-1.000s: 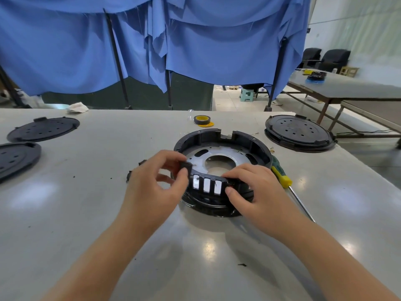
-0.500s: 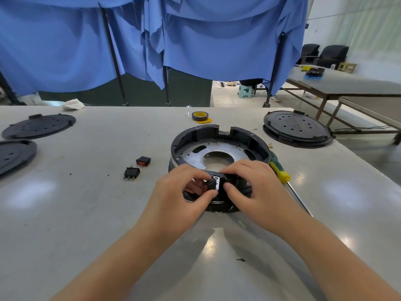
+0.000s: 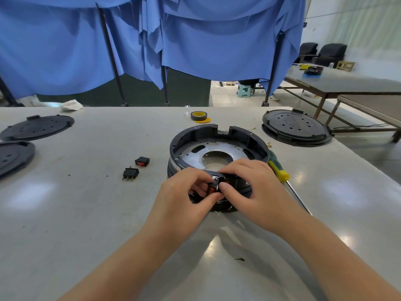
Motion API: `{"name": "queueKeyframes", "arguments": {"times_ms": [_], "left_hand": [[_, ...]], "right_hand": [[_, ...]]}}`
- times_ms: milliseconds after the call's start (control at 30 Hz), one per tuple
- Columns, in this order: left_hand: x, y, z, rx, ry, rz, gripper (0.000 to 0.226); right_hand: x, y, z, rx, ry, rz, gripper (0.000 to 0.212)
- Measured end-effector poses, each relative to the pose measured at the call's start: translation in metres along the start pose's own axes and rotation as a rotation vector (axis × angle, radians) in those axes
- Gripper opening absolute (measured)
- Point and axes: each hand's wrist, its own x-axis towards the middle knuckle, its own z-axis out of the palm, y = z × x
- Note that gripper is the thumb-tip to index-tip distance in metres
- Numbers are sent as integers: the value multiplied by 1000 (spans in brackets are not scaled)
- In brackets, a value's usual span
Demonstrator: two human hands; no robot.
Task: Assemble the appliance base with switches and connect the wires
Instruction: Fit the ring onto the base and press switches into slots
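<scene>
Two spare switches point(image 3: 136, 167) lie left of the base point(image 3: 217, 146); left hand point(image 3: 182, 198) and right hand point(image 3: 253, 192) pinch a red switch point(image 3: 213, 187) at its near wall, hiding the slot

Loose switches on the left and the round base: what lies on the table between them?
Nothing: in the head view, bare table separates the two loose switches from the round base.

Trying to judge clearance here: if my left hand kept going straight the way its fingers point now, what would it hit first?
Probably the right hand: the left hand points rightward at the red switch both pinch against the appliance base, so the switch and the right thumb come first. Depth is unclear.
</scene>
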Motion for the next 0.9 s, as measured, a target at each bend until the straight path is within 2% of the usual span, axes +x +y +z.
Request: {"name": "queueKeyframes", "arguments": {"times_ms": [433, 767, 900], "left_hand": [[1, 0, 8, 17, 39, -71, 19], [8, -3, 1, 312, 14, 187, 22], [6, -4, -6, 300, -28, 197, 24]], "right_hand": [[0, -2, 0, 11, 10, 8, 29], [2, -2, 3, 12, 34, 39, 23], [1, -1, 4, 31, 46, 62, 25]]}}
